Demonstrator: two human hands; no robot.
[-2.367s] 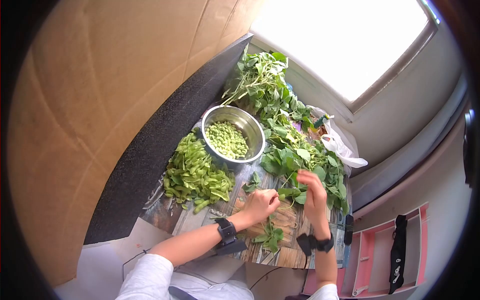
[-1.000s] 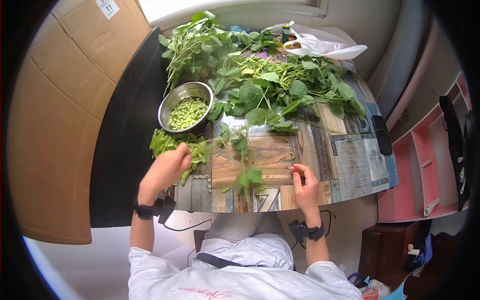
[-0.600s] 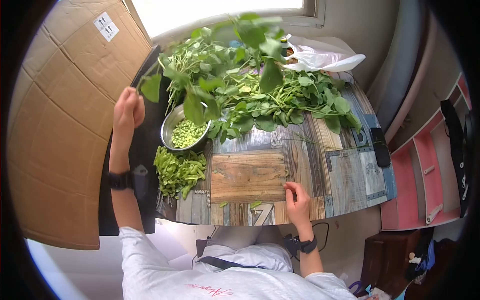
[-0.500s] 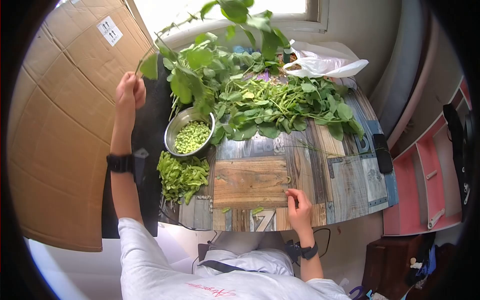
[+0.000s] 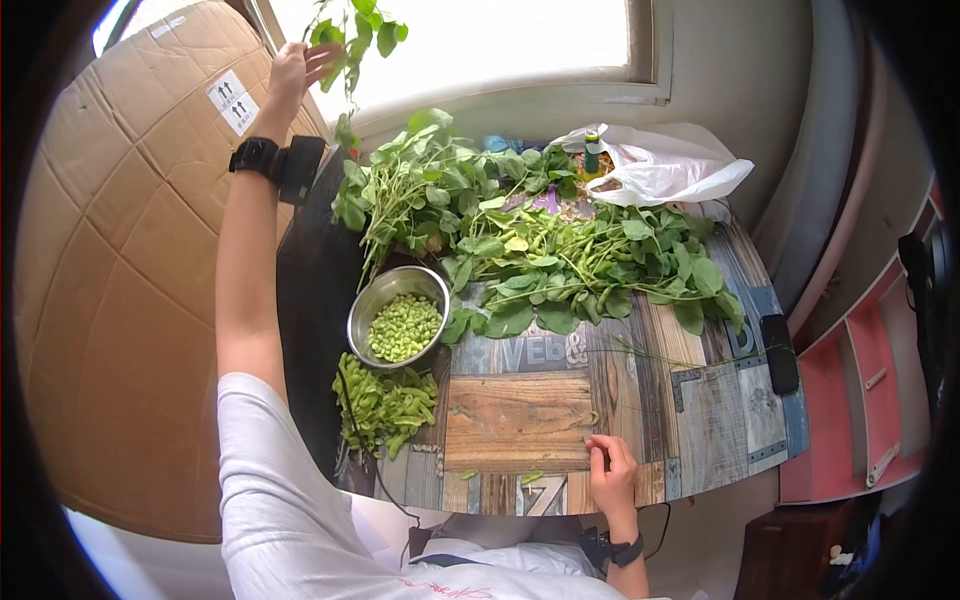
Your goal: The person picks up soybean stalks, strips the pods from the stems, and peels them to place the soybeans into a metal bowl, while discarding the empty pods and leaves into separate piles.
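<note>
My left hand point(image 5: 304, 68) is raised at the upper left, its fingers stretched out beside a leafy green stalk point(image 5: 354, 50) in front of the window. The fingers do not look closed round the stalk. My right hand point(image 5: 612, 474) rests at the table's front edge with curled fingers; anything between them is too small to tell. Left of it, a few green pods point(image 5: 532, 477) lie on the wood. A metal bowl point(image 5: 357, 335) holds shelled green beans point(image 5: 404, 328), with a heap of pods point(image 5: 392, 408) just below. Leafy stalks point(image 5: 560, 270) cover the table's far part.
A large cardboard box point(image 5: 130, 300) stands at the left. White plastic bags point(image 5: 680, 172) and a small bottle point(image 5: 592, 155) are at the back. A black phone-like object point(image 5: 779, 355) lies at the table's right, near a pink shelf point(image 5: 830, 440). A dark cable hangs by the pods.
My left hand has moved up and toward the window, and its fingers have spread. The stalk has moved up with it. The view has tilted up, and my right hand has stayed near its place.
</note>
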